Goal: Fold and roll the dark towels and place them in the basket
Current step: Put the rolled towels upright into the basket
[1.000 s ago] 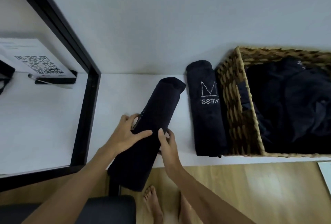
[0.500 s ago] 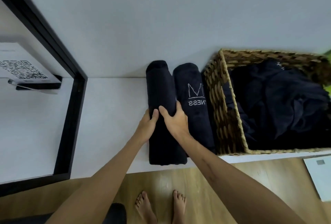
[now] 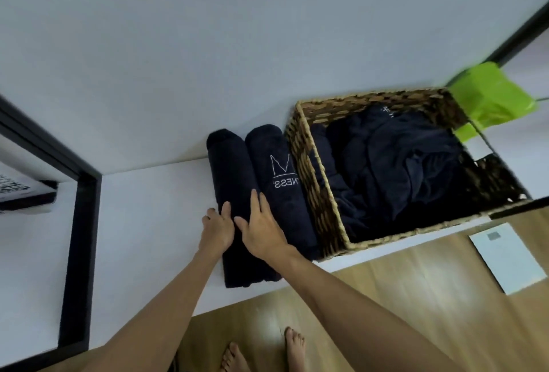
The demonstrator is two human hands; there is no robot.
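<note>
we take the wicker basket (image 3: 309, 181) as our landmark. just left of it, touching its near wall, lies the rolled towel with the logo (image 3: 282, 181), and pressed against that one's far side from the basket lies the plain rolled towel (image 3: 234, 193); both run parallel to the basket wall on the white shelf (image 3: 154, 217). we judge they are lined up this way so each roll props the next and none unwinds. our left hand (image 3: 217, 230) rests on the plain roll's side away from the basket, fingers lightly bent over it, more steadying than gripping. our right hand (image 3: 263, 230) lies nearly flat across the seam between the two rolls, fingers straight, pressing them snug. inside the basket sits a loose heap of dark towels (image 3: 401, 169), not yet rolled by the look of it, so we judge the rolls wait outside until it is emptied.
</note>
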